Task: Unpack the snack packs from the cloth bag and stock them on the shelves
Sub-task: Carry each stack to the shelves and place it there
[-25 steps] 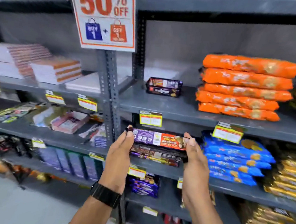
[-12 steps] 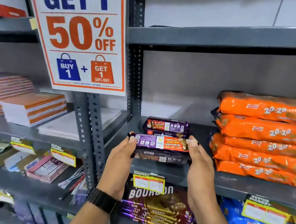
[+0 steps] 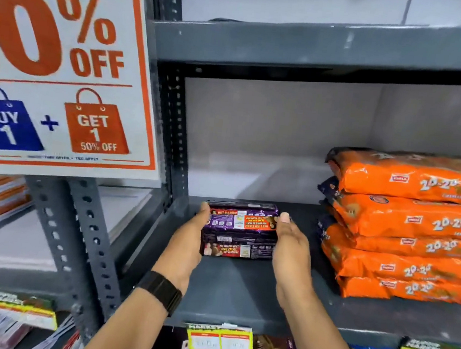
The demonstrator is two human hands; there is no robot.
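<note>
packs: a small stack of purple and orange foil-wrapped biscuit packs (image 3: 240,233) sits on the grey metal shelf (image 3: 239,294), left of the orange packet pile (image 3: 408,227). left hand (image 3: 188,243) and right hand (image 3: 291,251) clasp its ends. probably light, slippery, crushable; end-holds suit.

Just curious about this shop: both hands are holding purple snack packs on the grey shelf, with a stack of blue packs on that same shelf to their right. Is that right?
Not quite. The head view shows the stack on the grey shelf is orange, not blue. The rest holds: the left hand and right hand hold the purple snack packs.
</note>
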